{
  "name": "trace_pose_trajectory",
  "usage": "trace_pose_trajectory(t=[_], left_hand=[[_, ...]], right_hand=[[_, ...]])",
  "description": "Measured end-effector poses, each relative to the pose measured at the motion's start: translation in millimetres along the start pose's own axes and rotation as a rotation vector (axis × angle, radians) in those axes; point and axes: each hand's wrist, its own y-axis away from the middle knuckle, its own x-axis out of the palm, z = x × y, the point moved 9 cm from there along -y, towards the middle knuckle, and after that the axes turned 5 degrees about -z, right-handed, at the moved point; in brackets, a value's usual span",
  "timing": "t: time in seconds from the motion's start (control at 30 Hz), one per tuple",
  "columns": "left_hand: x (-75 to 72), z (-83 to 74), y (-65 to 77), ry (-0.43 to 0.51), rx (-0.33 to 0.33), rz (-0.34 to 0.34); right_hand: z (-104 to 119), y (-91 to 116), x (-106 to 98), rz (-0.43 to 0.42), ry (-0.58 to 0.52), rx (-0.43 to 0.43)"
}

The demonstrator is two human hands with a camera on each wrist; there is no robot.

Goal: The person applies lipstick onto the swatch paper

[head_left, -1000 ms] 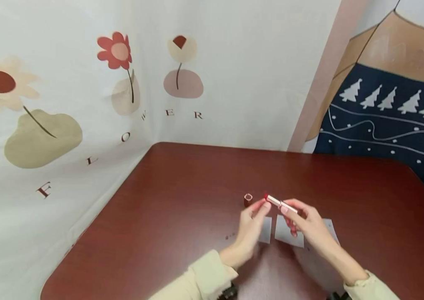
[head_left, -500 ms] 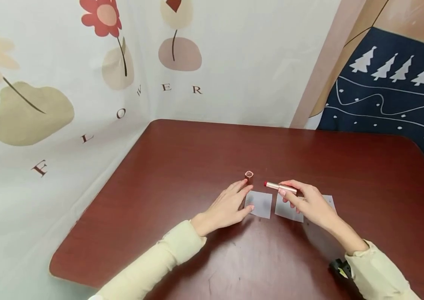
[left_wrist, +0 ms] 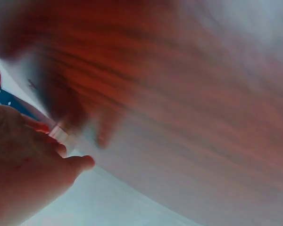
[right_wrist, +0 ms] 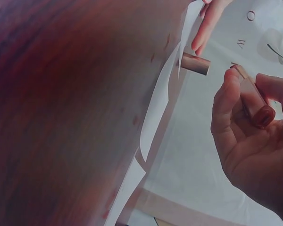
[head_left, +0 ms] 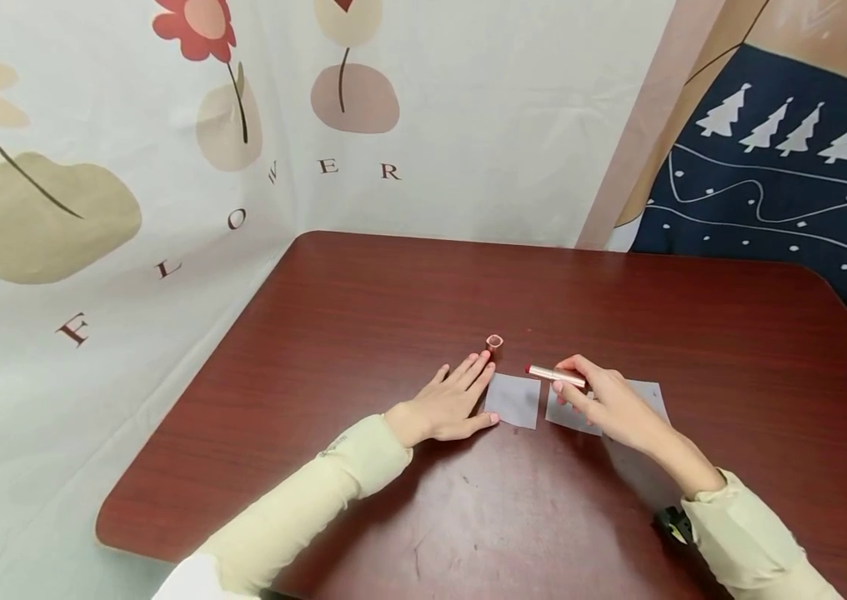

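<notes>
My right hand (head_left: 614,410) pinches a lipstick (head_left: 554,377) by its metallic case, between thumb and fingers. Its red tip points left, over the gap between two paper squares. Fingers spread, my left hand (head_left: 448,406) lies at the left edge of the left paper square (head_left: 517,400), thumb tip on its lower corner. The lipstick cap (head_left: 494,342) stands with its opening up, just beyond the left fingertips. In the right wrist view the lipstick's base (right_wrist: 263,116) sticks out toward the palm. The left wrist view is blurred, showing part of the left hand (left_wrist: 30,162).
A middle paper square (head_left: 569,417) lies partly under the right hand, and another paper square (head_left: 652,396) sits right of it. All lie on a dark red wooden table (head_left: 363,317). A printed curtain (head_left: 468,125) hangs behind its far edge.
My left hand has left the lipstick's tip, moved left and come down flat beside the left paper square. The right hand keeps the lipstick, now more level. The head view has tilted down.
</notes>
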Motion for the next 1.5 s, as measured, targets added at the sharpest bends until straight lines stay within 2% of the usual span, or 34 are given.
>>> trace_pose_trajectory(t=[0.2,0.3,0.6,0.7,0.83,0.93,1.2,1.5], left_hand=[[3.0,4.8,-4.6,-0.047,0.011,-0.002],[4.9,4.2,-3.0,-0.041,0.006,-0.001],[12.4,4.5,0.0,0.033,-0.026,0.014],[13.5,3.5,-0.8,0.036,-0.013,-0.017],[9.9,1.3,-2.1,-0.027,0.015,-0.113],[7.2,0.0,-1.9,-0.056,0.007,-0.171],[13.2,-4.3,2.1,-0.059,-0.027,-0.16],[7.0,-4.6,2.0,-0.083,-0.023,-0.193]], right_hand=[[2,-4,2,0.014,0.01,-0.029],[2,-5,3,0.018,0.021,-0.027],[0,-13,7,-0.026,0.222,-0.104],[-3,-18,12,-0.007,0.278,-0.122],[-3,-24,16,0.015,0.327,-0.141],[-2,-28,18,0.015,0.361,-0.157],[-4,-28,23,0.038,0.384,-0.164],[-3,-32,21,0.028,0.418,-0.184]])
